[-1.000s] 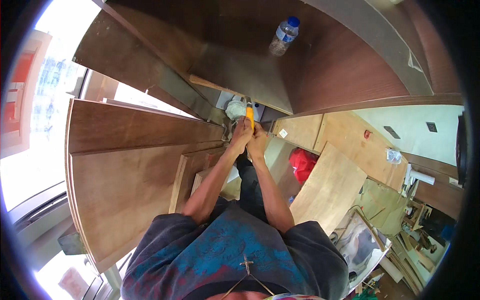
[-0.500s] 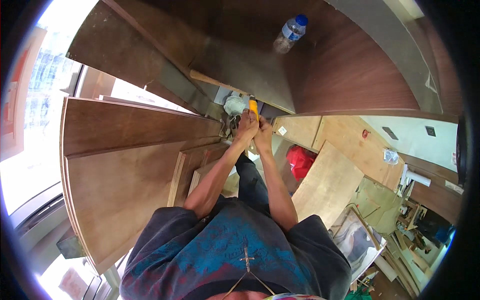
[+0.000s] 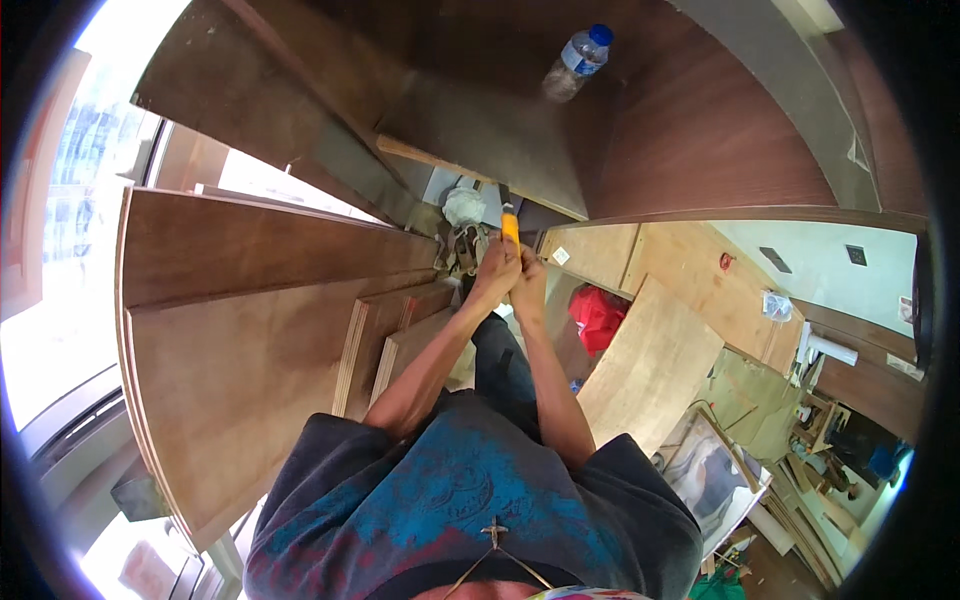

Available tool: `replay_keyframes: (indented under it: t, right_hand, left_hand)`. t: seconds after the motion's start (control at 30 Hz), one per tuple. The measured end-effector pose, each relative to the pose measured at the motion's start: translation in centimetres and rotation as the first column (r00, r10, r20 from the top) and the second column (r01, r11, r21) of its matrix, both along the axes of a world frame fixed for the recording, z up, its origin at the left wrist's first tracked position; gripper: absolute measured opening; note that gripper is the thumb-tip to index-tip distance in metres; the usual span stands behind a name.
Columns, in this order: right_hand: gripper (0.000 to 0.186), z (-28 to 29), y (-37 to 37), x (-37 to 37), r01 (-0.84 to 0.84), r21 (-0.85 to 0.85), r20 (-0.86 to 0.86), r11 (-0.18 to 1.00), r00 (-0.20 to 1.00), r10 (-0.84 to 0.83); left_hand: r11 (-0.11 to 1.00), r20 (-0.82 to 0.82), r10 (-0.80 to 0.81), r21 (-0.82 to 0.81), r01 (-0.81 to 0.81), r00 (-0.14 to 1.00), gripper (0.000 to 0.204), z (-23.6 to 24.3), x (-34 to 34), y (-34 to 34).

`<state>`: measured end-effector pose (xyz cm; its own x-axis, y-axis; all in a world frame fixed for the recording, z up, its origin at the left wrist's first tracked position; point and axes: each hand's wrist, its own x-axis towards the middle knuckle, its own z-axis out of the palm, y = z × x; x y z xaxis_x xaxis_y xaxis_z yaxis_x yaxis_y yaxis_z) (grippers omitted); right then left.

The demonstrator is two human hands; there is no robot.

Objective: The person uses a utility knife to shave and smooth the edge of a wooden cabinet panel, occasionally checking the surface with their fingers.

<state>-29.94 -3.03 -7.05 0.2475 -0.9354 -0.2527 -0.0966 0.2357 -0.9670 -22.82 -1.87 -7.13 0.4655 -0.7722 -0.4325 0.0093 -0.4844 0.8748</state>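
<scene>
In front of me, a yellow-handled tool with a narrow dark end points away toward the raw front edge of a brown shelf board. Its exact kind is too small to make out. My left hand is closed round the lower part of the handle. Pressed against it from the right, my right hand is closed on the handle's near end, and its fingers are partly hidden. Beside the tool, to the left, sits a crumpled whitish plastic bag.
A plastic bottle with a blue cap stands on the shelf. Brown wooden panels lean at my left. A red bag and a pale plywood board are at the right, with wood scraps farther off.
Both hands have drawn slightly nearer to me with the tool, and more of its dark end shows below the shelf edge. The whole view has shifted a little.
</scene>
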Motion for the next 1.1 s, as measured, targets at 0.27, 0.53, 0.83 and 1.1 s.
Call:
replay_keyframes:
  t: [0.27, 0.53, 0.83, 1.1]
  right_hand:
    - [0.025, -0.5, -0.8, -0.5, -0.013, 0.064, 0.116, 0.998, 0.993, 0.005]
    - [0.017, 4.9, 1.9, -3.8, -0.162, 0.161, -0.026, 0.974, 0.985, 0.168]
    - [0.023, 4.0, 2.7, -1.9, -0.174, 0.201, 0.031, 0.964, 0.985, 0.171]
    - [0.026, 3.6, 2.0, -0.7, -0.28, 0.205, 0.018, 0.938, 0.959, 0.283]
  left_hand:
    - [1.0, -0.008, -0.006, 0.023, 0.006, 1.0, 0.037, 1.7, -0.2, -0.9]
    - [0.998, -0.236, -0.06, 0.017, 0.065, 0.97, 0.036, 4.4, -0.3, 2.5]
    - [0.877, -0.399, 0.316, -0.224, -0.425, 0.861, 0.022, 2.2, 8.7, -3.6]
    - [0.799, -0.546, 0.393, -0.196, -0.569, 0.74, 0.013, 3.5, 9.8, -6.3]
